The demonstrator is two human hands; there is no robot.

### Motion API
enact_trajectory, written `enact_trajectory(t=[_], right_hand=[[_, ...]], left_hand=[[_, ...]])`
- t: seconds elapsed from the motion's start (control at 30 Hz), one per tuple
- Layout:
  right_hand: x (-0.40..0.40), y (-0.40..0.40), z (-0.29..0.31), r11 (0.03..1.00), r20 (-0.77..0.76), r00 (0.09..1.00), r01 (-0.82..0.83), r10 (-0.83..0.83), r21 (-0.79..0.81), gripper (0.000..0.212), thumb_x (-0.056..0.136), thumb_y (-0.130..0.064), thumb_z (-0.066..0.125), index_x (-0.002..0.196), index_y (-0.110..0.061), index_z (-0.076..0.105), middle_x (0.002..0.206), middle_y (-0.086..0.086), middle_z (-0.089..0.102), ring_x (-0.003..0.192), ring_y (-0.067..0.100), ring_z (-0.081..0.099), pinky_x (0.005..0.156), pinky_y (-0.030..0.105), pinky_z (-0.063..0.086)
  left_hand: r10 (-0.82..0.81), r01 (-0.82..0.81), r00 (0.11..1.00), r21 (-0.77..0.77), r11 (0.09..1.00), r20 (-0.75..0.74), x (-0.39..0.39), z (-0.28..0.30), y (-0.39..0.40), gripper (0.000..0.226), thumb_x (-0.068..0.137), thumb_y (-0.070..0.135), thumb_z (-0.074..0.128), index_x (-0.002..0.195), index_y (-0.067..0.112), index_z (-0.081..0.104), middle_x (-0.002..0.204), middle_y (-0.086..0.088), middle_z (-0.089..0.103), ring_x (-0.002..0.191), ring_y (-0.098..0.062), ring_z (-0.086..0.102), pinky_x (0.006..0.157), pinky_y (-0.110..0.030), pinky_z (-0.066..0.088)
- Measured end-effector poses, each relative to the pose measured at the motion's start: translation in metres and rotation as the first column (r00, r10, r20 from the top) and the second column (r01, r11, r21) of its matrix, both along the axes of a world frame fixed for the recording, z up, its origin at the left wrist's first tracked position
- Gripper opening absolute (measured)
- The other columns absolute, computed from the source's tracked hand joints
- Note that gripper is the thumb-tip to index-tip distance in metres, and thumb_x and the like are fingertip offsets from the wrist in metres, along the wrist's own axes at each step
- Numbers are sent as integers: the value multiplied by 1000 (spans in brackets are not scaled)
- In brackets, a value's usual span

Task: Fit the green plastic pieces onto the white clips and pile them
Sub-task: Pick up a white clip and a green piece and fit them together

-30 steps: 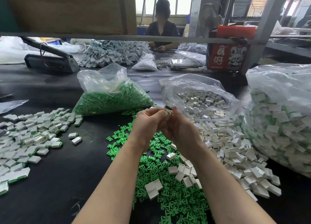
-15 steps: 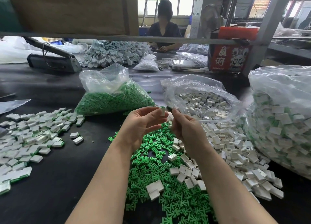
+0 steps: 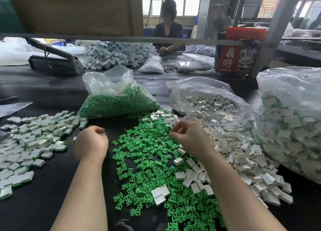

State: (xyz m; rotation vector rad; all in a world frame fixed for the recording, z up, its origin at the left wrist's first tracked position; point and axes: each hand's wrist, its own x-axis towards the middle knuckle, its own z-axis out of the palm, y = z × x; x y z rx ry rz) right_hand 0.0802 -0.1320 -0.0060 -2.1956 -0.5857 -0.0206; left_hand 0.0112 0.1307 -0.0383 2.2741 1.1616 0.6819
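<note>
Head view: black worktable (image 3: pixel 52 187) in cluttered workshop, both hands' fingers curled, contents unclear.

I see loose green plastic pieces (image 3: pixel 149 161) scattered across the lower centre of the frame. White clips (image 3: pixel 231 144) spread to their right, and fitted clips (image 3: pixel 33 138) pile at left.

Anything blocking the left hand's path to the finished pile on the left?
Nothing visible. The left hand, fingers curled, hangs over bare black table, and the pile of assembled white-and-green clips lies just to its left with open surface between. Whether it holds a piece cannot be told. The loose green plastic pieces lie on its other side.
</note>
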Motion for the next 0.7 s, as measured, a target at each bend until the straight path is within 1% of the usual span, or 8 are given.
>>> enact_trajectory(t=[0.13,0.2,0.27,0.33,0.43,0.5,0.6,0.7], right_hand=[[-2,-1,2,965,73,997,21,-2,-260,9,90,-26,67,82,-26,66,75,-15,61,67,4,59,72,30,59],[-1,-3,5,940,109,993,71,-37,-334,6,90,-27,66,85,-25,67,81,-11,66,71,9,63,75,37,59],[0,-6,11,915,64,996,76,-54,-396,9,88,-31,69,87,-23,68,83,-7,69,73,13,65,76,39,59],[0,-9,17,862,-29,998,29,-51,-507,20,83,-37,74,87,-19,68,84,-4,70,78,16,68,77,39,59],[-1,-10,22,734,-27,999,12,-41,-679,25,80,-36,75,91,-15,68,87,-1,71,82,18,69,77,39,60],[-2,-8,21,706,2,1000,16,-21,-708,18,81,-30,73,92,-17,69,89,-3,72,83,17,69,76,38,60],[-3,-5,18,681,32,999,22,3,-732,12,82,-25,68,92,-19,70,89,-5,72,81,15,69,72,36,61],[-3,-5,17,768,44,999,21,9,-640,10,84,-29,69,89,-21,69,85,-6,71,78,13,68,73,35,60]], left_hand=[[83,-75,994,95,993,-74,-1,-2,-2,24,92,15,60,114,19,69,114,-14,65,102,-38,61,68,-36,41],[95,-84,991,110,990,-93,-2,1,-1,30,93,16,59,123,18,65,120,-15,63,105,-39,59,72,-38,41],[70,-63,996,134,989,-50,-1,6,-5,35,92,18,61,127,17,62,122,-17,61,104,-39,60,74,-39,42],[-58,47,996,160,986,67,4,13,-13,29,91,19,63,119,17,67,112,-13,66,93,-34,62,68,-32,42],[-342,330,921,96,939,188,12,23,-35,11,89,19,66,97,22,73,82,5,70,68,-10,61,52,-21,37],[-477,491,850,-9,871,224,18,29,-52,9,89,20,68,88,27,73,75,12,67,64,-5,61,51,-21,41],[-642,680,732,-194,707,230,26,29,-74,13,90,19,69,82,30,70,81,6,70,64,-10,62,57,-22,47],[-754,764,619,-393,511,221,31,26,-88,4,89,27,71,92,29,73,84,5,75,66,-3,65,60,-21,46]])
